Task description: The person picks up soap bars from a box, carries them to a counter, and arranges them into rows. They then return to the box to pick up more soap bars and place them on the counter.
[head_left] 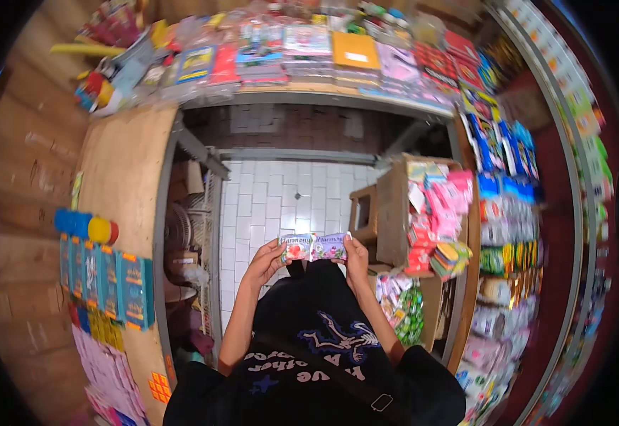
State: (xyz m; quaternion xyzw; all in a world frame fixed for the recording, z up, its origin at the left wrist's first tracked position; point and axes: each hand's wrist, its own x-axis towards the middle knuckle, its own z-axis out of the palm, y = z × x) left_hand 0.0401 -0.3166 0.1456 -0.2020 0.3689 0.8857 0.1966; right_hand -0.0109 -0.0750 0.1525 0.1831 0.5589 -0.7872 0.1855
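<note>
Held side by side in front of my body are two small printed packs with "Harmony" lettering, likely soap bars. My left hand (265,263) is closed on the outer end of a pale blue-white Harmony pack (296,247) with a red-orange fruit picture. The fingers of my right hand (356,257) grip the outer end of a purple Harmony pack (330,246) with dark fruit on it. The inner ends of the packs meet or nearly meet in the middle. Behind them shows the white tiled floor (267,192).
A wooden counter (128,156) on the left bears teal boxes (136,291). Notebooks and packets, including an orange book (355,51), line the far shelf. To the right stand a cardboard box (393,213) of pink packets, a wooden stool (363,213) and shelves of hanging sachets (504,259).
</note>
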